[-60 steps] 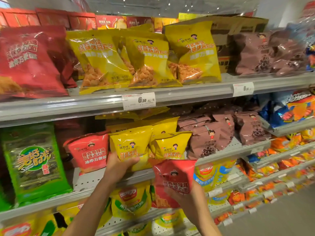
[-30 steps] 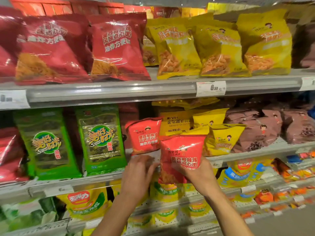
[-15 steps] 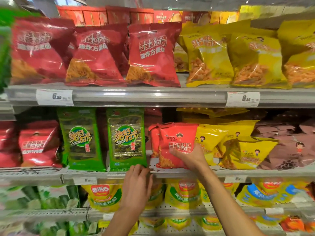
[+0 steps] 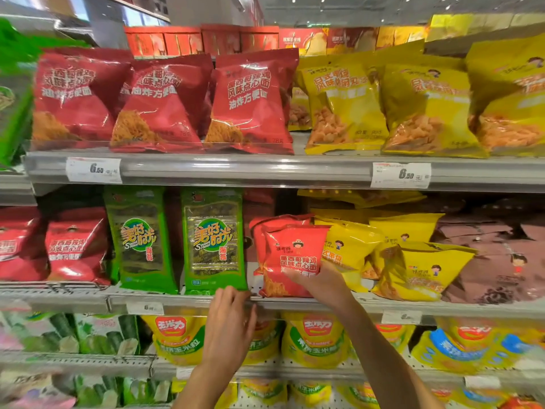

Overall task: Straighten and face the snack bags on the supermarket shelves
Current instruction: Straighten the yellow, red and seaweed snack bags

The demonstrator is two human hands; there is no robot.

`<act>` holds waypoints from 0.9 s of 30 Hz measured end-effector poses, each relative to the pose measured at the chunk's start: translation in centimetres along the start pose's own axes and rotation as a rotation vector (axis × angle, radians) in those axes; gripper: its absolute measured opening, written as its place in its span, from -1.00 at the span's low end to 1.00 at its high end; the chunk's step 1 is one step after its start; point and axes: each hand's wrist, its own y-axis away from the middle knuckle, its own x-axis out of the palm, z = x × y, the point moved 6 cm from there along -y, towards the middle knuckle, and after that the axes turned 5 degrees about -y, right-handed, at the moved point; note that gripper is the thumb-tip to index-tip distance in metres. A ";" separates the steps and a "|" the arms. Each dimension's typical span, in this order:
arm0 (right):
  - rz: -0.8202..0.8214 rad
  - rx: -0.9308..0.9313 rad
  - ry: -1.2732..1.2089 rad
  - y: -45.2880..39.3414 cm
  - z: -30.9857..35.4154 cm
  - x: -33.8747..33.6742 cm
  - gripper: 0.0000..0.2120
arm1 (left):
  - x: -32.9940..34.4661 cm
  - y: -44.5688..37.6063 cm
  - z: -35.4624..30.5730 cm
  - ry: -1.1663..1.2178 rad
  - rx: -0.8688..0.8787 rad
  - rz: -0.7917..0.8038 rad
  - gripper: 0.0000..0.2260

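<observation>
Two hands: right hand (image 4: 320,283) grips the red snack bag (image 4: 292,258); left hand (image 4: 233,323), fingers relaxed, just below-left.

— where are my hands right now?
— left hand (image 4: 228,326) is raised, fingers straight and together, tips up at a ledge edge. right hand (image 4: 321,283) is higher, fingers curled, gripping something.
— and my arms?
— both forearms bare, reaching up from below, right one slanting in.

Two white price tags (image 4: 93,170) (image 4: 400,175) sit on the grey rail of the upper shelf (image 4: 236,168) (both show 6.50). Red cartons (image 4: 200,39) stand on the top, under ceiling lights (image 4: 407,0).
</observation>
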 end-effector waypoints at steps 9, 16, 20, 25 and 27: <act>-0.150 -0.090 0.042 2.5 -1.6 -1.7 -0.60 | -0.6 0.2 0.0 0.032 0.020 0.010 -0.74; -0.556 -0.218 -0.028 6.5 0.3 -1.7 -0.70 | -1.4 0.0 1.3 0.189 0.055 0.046 -0.75; -0.589 -0.241 -0.048 7.4 2.4 3.3 -0.79 | -3.5 -0.1 4.2 0.305 0.084 0.046 -0.78; -0.435 -0.258 -0.031 5.8 5.7 11.5 -0.73 | -7.6 -0.2 11.2 0.264 0.099 -0.038 -0.82; -0.384 -0.243 0.010 4.3 6.6 13.9 -0.46 | -8.9 -0.1 14.1 0.218 0.104 -0.060 -0.82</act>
